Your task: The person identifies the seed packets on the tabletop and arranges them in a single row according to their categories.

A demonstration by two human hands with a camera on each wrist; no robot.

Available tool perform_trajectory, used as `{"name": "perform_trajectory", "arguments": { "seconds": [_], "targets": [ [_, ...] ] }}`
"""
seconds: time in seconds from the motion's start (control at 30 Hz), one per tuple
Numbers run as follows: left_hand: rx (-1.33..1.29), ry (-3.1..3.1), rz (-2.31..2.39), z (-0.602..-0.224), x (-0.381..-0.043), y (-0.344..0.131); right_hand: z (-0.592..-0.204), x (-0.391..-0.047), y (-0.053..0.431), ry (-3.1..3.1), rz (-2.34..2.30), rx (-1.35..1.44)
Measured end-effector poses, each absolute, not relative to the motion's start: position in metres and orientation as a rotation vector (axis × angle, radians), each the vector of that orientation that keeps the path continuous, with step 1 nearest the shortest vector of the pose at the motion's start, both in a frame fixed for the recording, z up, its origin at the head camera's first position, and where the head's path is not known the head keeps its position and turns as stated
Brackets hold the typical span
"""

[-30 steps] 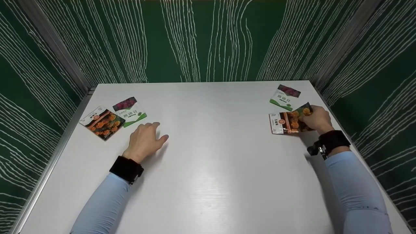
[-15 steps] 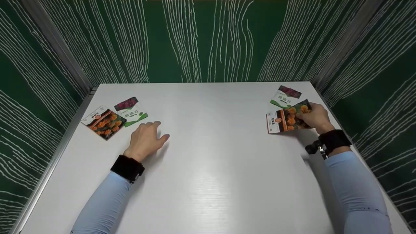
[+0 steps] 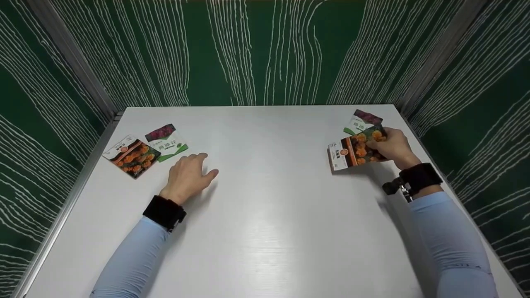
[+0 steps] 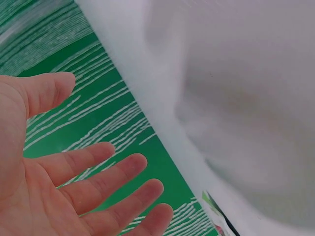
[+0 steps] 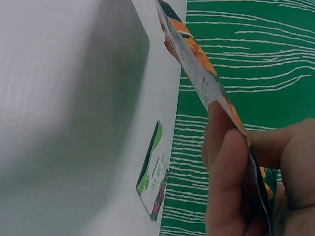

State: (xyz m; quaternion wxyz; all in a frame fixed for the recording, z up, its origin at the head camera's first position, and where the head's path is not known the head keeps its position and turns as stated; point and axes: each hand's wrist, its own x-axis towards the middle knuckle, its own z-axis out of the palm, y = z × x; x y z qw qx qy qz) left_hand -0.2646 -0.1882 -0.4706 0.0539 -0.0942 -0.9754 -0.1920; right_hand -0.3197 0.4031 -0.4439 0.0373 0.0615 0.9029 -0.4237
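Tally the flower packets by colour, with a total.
Orange-flower: 2, left orange packet and held orange packet in the right hand
Purple-flower: 2, left purple packet and right purple packet
Total: 4 visible; hidden ones can't be ruled out

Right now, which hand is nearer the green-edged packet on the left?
Left. The left hand is just short of the green-edged packet; the right hand is far to its right, holding an orange-flowered packet.
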Motion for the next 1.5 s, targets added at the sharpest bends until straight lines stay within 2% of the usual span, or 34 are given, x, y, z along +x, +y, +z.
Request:
{"name": "perform_trajectory", "arguments": {
  "seconds": [1.1,1.5],
  "targets": [
    [-0.409,-2.949,-0.589,-0.466,-0.271,-0.153,-0.439,-0.326,0.307,2.677,-1.357,-0.203],
    [-0.53,-2.981,-0.834,-0.463,-0.27,-0.131,-0.445,-0.327,0.265,2.639,-1.362,-0.246]
  ]
}}
